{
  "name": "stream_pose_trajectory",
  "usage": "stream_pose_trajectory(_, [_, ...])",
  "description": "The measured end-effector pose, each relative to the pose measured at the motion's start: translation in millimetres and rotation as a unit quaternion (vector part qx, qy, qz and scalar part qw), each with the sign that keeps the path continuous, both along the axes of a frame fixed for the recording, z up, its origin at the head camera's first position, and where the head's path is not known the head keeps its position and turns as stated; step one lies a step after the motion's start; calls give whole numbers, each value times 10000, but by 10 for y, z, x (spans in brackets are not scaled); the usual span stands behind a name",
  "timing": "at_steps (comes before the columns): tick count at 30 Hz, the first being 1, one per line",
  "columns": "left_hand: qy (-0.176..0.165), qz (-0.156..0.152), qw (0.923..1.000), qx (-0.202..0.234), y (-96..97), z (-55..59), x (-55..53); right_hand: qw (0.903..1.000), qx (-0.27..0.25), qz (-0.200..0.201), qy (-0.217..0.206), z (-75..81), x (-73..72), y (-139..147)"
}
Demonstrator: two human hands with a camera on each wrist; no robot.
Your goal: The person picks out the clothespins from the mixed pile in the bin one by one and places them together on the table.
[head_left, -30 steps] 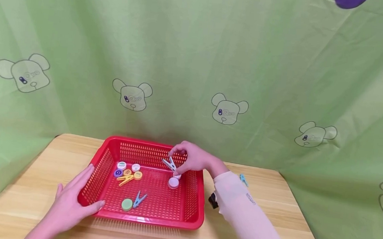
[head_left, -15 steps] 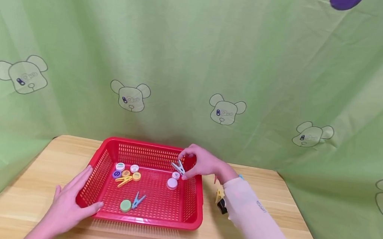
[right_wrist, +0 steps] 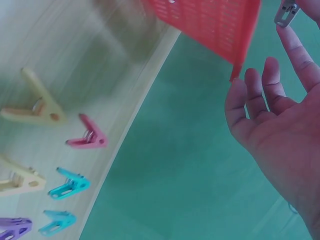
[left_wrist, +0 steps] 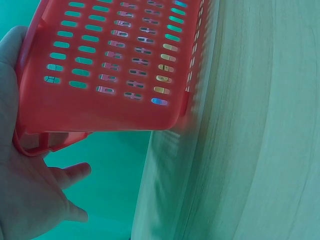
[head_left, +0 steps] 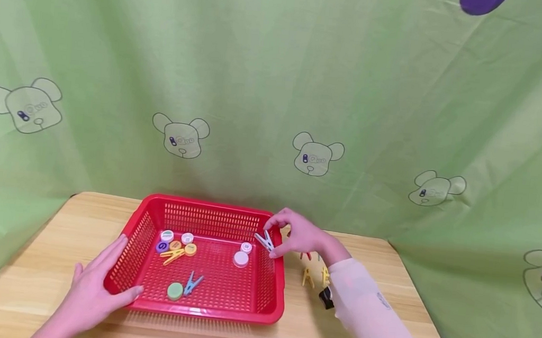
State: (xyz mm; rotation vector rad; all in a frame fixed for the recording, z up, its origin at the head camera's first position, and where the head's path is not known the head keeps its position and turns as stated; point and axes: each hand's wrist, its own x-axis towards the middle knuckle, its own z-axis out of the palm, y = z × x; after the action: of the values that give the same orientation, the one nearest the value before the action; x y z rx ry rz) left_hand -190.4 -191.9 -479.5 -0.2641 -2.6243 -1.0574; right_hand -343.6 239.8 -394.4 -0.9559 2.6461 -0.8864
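Note:
My right hand pinches a pale grey-blue clothespin between thumb and fingertip, over the right side of a red plastic basket. In the right wrist view, that clothespin shows at the top right corner, the other fingers spread beside the basket's corner. Against the basket's left side rests my left hand, its fingers straight and its thumb on the front corner. Inside the basket lie a yellow clothespin, a blue clothespin, a green cap, a lilac cap and several other bottle caps.
Right of the basket, on the wooden table, lie yellow clothespins and a black object. Pink, turquoise and purple clothespins also show in the right wrist view. A green curtain hangs behind the table.
My right hand has moved right with the clothespin, from above the caps to the basket's right rim. My left hand stays at the basket's left side.

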Motion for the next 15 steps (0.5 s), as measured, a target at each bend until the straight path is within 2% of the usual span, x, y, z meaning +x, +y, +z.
stream_pose_trajectory(10, [42, -7, 10000, -2, -1, 10, 12, 9998, -171, -56, 30, -81, 83, 196])
stream_pose_trajectory(15, [33, -14, 10000, -7, 5, 10, 12, 9994, -287, -192, -102, -139, 141, 298])
